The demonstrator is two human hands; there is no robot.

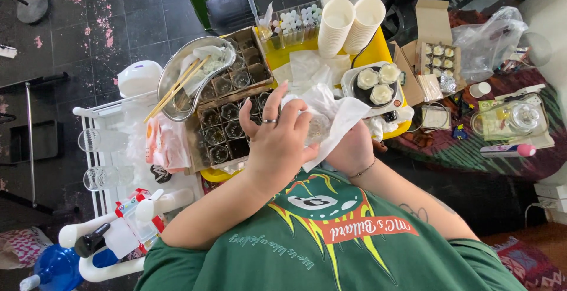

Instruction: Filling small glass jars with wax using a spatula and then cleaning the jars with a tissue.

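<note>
Centre of frame: both hands meet just above the chest, w/ a small clear glass jar (318, 128) between them, wrapped in a white tissue (339, 120); jar is held close to the body and up off the table, prob. so the tissue can be worked round it w/o knocking the rest. Left hand (276, 140) w/ a ring lies over the near side, fingers spread and curled round the jar, clamped on it through the tissue; right hand (353, 148) w/ a thin bracelet is mostly under the tissue, fingers folded round tissue and jar from the far side, so closed on them too, tho fingertips are hidden.

Just beyond the hands: cardboard trays of small dark glass jars (227, 127), set in rows within easy reach; a metal bowl (189, 75) w/ chopsticks (175, 88) rests on the trays' left edge. Top centre: stacked paper cups (349, 22), lying tipped toward the camera; right of the hands, a round dish w/ three white cakes (376, 84). Right side: open carton of small pots (436, 56); lower left: white rack w/ drinking glasses (103, 158).
</note>
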